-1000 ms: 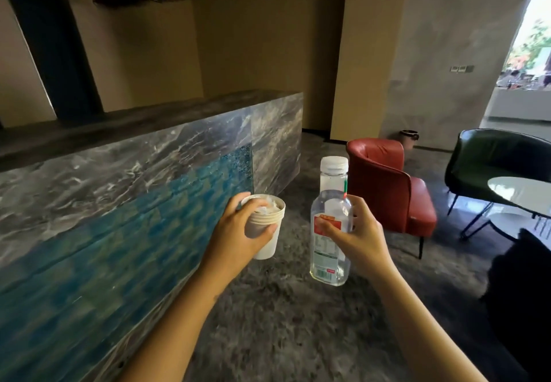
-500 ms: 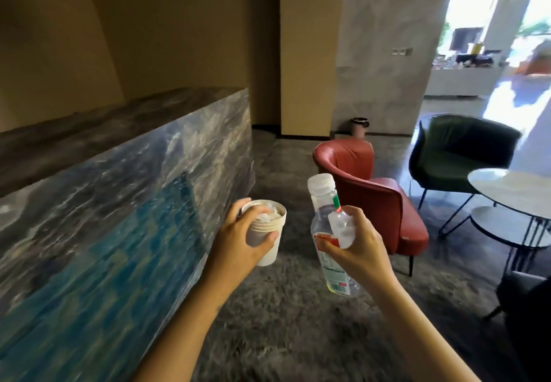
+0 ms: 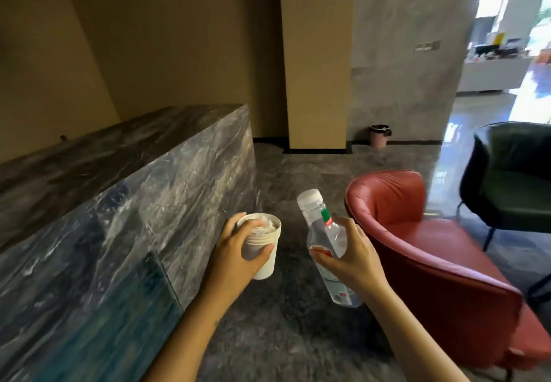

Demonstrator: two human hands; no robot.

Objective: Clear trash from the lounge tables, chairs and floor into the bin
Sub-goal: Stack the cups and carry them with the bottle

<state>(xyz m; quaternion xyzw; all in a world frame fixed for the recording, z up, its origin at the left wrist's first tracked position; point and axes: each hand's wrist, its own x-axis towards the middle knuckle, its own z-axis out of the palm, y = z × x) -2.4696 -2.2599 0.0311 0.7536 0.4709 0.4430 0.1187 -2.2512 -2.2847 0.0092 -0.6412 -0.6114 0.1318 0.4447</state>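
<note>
My left hand (image 3: 235, 258) was wrapped round a stack of white paper cups (image 3: 267, 264), thumb across the front. Crumpled tissue (image 3: 264, 223) filled the top cup, and the ridged rims showed just below its lip. My right hand (image 3: 356, 261) gripped a clear plastic bottle (image 3: 325, 232) round its middle. The bottle was smooth, with a red-and-white label and a white ribbed cap leaning toward 11 o'clock. The two hands were apart, the cups and bottle near each other but not touching.

Below lay a grey, mottled floor (image 3: 283, 328). From 8 to 10 o'clock ran a blocky, veined stone counter (image 3: 155, 191) with a glossy blue panel low on its face. At 3 o'clock sat a curved red chair (image 3: 432, 250) in creased leather, with a dark green one (image 3: 512, 179) beyond at 2. The bin (image 3: 379, 136), small, round and pinkish, stood well off at 1 o'clock against the grey wall.

A second earlier the bottle had stood upright, and the round table at the right edge had since slid out of view.
</note>
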